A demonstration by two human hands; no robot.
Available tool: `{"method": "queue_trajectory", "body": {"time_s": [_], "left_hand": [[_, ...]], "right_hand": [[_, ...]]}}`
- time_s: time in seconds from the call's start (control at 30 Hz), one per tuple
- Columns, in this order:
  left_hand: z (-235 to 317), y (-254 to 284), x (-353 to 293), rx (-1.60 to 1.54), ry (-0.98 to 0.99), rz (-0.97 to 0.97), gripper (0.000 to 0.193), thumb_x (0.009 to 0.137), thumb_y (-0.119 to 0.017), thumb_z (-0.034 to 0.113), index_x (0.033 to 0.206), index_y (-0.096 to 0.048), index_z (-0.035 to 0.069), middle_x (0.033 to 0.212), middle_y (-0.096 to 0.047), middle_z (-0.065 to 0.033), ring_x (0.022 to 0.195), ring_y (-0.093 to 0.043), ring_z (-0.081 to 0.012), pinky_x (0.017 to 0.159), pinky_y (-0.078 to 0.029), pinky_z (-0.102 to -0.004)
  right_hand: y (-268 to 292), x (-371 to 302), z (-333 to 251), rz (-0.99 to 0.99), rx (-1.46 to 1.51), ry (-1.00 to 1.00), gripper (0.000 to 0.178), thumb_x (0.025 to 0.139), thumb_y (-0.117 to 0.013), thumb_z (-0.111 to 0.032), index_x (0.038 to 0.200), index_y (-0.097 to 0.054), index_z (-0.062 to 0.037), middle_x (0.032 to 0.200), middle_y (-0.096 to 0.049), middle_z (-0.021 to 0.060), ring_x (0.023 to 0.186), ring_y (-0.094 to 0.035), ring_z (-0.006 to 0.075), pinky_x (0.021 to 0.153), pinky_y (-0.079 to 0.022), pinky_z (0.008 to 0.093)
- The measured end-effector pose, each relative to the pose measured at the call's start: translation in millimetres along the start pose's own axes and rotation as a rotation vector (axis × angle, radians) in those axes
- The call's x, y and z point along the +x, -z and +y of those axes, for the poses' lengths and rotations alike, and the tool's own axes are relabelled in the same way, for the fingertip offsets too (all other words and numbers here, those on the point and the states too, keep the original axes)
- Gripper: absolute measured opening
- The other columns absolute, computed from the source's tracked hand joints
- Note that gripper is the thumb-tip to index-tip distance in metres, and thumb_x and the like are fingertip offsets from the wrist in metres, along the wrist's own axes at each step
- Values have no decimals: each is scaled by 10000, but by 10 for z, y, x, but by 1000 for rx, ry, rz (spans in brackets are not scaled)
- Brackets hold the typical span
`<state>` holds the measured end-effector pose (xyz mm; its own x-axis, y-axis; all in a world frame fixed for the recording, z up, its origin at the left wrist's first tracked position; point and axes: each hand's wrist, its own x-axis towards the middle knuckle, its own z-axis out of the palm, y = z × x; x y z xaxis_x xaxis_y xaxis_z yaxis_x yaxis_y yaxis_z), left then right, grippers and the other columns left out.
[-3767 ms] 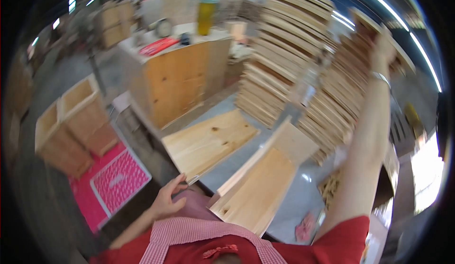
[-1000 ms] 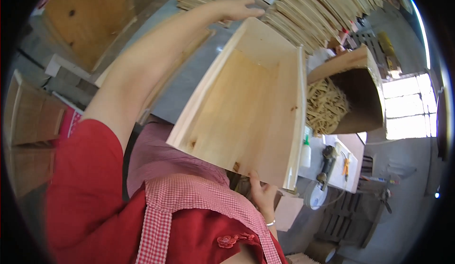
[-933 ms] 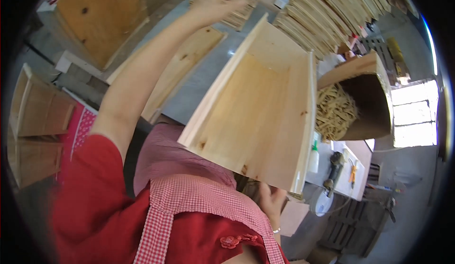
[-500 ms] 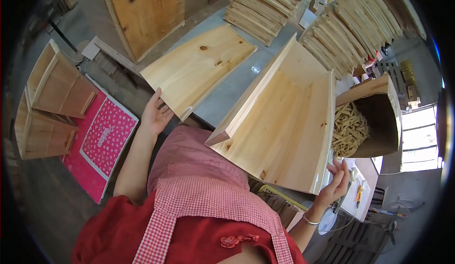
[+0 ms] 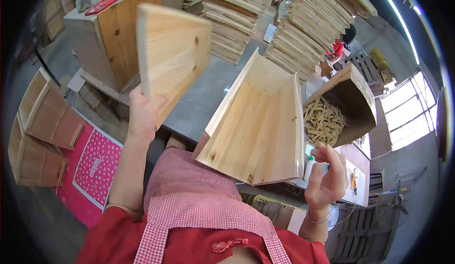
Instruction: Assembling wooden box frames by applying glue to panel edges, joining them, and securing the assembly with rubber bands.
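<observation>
Left hand [image 5: 146, 112]: gripping the wooden panel [image 5: 177, 51] near its lower end
Right hand [image 5: 327, 178]: hovering empty, fingers loosely curved
Panel edge: probably needing careful clearance beside the open box [image 5: 251, 126]

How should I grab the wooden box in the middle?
Probably by both side walls: the wooden box lies open side up, so their rims stand free. Come from both sides, near your end; the cardboard carton crowds the right wall farther back.

Left grip [image 5: 143, 111] clasps, raised; right grip [image 5: 330, 178] (loosely curled) hovers.
</observation>
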<state>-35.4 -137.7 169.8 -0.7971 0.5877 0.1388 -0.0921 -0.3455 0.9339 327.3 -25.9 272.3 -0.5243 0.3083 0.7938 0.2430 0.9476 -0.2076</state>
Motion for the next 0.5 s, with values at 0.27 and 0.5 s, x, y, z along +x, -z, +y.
{"method": "queue_trajectory", "body": {"time_s": [0.27,0.5], "left_hand": [[682,-870,-277,974,-1158,-470,573,714,-673,53,1283,-622,11,1052,-654,-127,953,-644,-298,813,-532,-403],[390,-1545,-378,1048,-1325,-644,413,825,-601,140,1207,-651,-10,957,-642,-56,905,-609,-208,744,-510,-331]], "right_hand": [[1,624,-753,-254,-384,571,408,780,-731,-86,1167,-639,3,1184,-658,153,1119,-651,319,931,-524,426],[-201,739,-125,-521,-855,354,334,797,-608,-112,1121,-620,-31,908,-527,84,792,-574,227,690,-463,352]]}}
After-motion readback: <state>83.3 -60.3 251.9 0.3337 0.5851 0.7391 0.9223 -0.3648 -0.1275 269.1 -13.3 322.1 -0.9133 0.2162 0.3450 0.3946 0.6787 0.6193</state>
